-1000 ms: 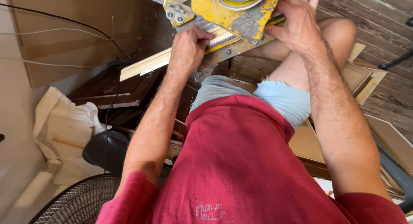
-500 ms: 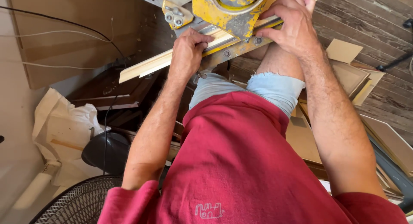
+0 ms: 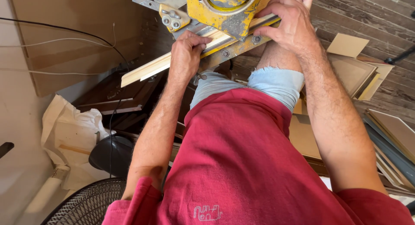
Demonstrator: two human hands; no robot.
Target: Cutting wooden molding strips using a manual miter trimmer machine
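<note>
A yellow metal saw machine (image 3: 225, 9) stands at the top of the view, with a long pale wooden strip (image 3: 147, 69) lying across its base and sticking out to the left. My left hand (image 3: 185, 54) is closed over the strip just left of the machine, pressing it against the grey metal fence. My right hand (image 3: 290, 24) grips the strip and the yellow base edge on the machine's right side. My red shirt and light blue shorts fill the lower middle.
Flat cardboard and wood panels (image 3: 359, 73) are stacked on the plank floor at the right. A crumpled white sheet (image 3: 69, 130), a black round object (image 3: 110, 156) and a fan grille (image 3: 86, 205) lie lower left. Cables (image 3: 56, 35) run across a brown board.
The view has tilted so the machine sits closer to the top edge. Both hands stay on the strip in the same grip; the strip has hardly shifted.
</note>
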